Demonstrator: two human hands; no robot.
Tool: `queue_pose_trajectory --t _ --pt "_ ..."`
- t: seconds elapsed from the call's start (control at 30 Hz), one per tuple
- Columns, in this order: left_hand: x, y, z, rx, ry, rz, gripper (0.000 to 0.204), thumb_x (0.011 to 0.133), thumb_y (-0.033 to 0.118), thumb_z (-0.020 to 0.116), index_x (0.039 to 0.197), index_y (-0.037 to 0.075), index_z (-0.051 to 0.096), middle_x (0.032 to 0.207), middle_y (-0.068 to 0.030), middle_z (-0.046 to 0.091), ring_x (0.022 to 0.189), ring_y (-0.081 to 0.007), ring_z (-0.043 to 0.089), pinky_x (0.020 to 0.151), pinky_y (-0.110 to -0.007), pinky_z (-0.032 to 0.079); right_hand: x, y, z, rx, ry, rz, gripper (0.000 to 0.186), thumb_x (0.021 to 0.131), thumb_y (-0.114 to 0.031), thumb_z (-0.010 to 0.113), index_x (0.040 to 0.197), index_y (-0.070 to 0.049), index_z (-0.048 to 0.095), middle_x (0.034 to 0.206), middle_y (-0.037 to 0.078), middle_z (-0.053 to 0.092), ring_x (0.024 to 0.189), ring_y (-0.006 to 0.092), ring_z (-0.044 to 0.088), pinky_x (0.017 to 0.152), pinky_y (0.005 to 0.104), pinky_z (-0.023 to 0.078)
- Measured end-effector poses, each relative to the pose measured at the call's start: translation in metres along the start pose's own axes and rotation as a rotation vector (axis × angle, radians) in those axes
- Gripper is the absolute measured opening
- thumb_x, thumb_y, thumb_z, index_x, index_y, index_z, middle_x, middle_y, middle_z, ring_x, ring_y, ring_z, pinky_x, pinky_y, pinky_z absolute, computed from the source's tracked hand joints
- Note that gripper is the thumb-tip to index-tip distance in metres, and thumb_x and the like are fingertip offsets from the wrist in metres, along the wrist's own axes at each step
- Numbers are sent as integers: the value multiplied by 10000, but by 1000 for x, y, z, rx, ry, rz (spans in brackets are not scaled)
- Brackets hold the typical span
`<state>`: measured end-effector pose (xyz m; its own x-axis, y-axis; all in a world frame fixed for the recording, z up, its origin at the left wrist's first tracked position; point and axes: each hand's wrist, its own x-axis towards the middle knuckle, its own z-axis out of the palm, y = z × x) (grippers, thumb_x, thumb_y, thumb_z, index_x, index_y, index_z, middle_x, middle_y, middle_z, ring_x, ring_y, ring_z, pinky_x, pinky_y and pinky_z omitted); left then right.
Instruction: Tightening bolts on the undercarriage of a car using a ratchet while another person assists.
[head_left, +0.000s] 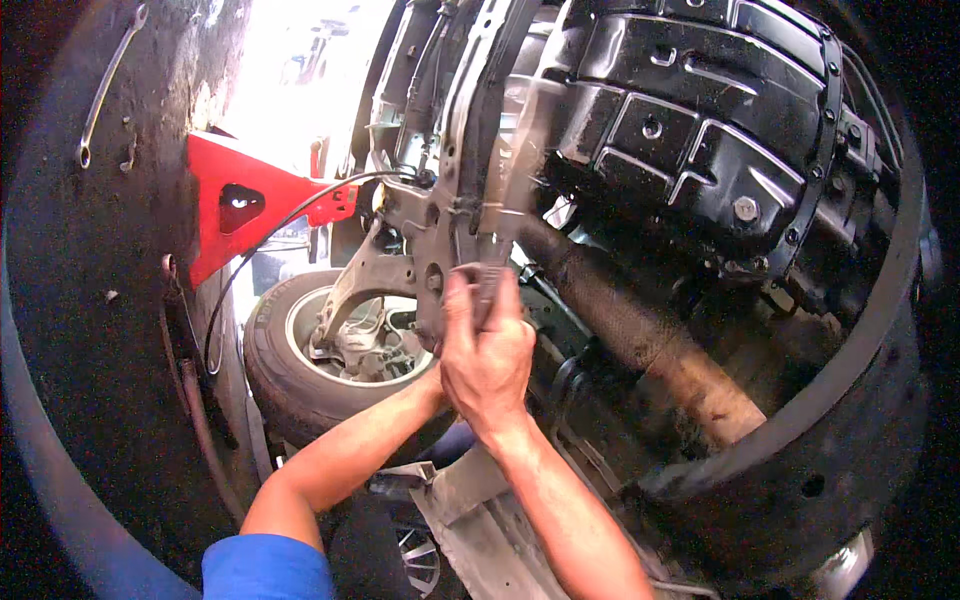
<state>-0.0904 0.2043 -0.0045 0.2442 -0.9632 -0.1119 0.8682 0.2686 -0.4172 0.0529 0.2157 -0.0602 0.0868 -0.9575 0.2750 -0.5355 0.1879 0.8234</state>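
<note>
Raised toward the underside of a vehicle, my right hand (487,375) is closed, its fingers up around a dark ridged piece (489,287) whose kind I cannot make out. Above the fingers, a long grey-brown bar (522,150) is smeared by motion; whether it joins the held piece is unclear. My left forearm (345,445) reaches up behind the right hand, which hides the left hand and its fingers. Just beside the fingers is the grey metal subframe (435,235), with a curved suspension arm (375,272) running off it toward the wheel (290,345).
A black ribbed underbody cover (680,110) hangs at upper right. The rusty exhaust pipe (640,335) slants below it. On the left, a red bracket (240,205) juts from a dark post (110,230), crossed by a black cable (260,240). A wrench (105,85) hangs on the post.
</note>
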Motion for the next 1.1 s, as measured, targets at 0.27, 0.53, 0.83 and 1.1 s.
queue_pose_trajectory --t 0.27,0.53,0.83,1.1 --pt "7 -27 -16 96 -47 136 105 848 -25 673 800 -15 580 851 -164 619 1000 -366 649 962 -453 517 31 -20 0 -668 -889 -373 225 940 -182 628 1082 -12 585 983 294 704 985 401 707 924 498 513" --pt "9 -30 -5 -1 95 308 97 932 15 641 861 -51 638 846 -149 653 914 -348 695 962 -484 530 10 -14 0 -506 -702 -328 238 1000 -240 599 1130 -40 590 886 215 716 824 353 725 873 437 533" --pt "25 -19 -32 197 -226 319 114 912 39 711 984 -31 654 924 -173 706 929 -342 706 901 -436 558 17 -2 2 -466 -654 -407 193 912 -197 607 1023 -38 608 809 236 712 765 425 717 708 511 565" --pt "11 -8 -10 224 85 392 164 918 19 690 1072 -10 640 1067 -147 676 1015 -336 671 957 -425 508 5 5 0 -421 -434 -289 284 912 -235 635 1139 -65 617 857 208 725 727 436 711 678 515 579"
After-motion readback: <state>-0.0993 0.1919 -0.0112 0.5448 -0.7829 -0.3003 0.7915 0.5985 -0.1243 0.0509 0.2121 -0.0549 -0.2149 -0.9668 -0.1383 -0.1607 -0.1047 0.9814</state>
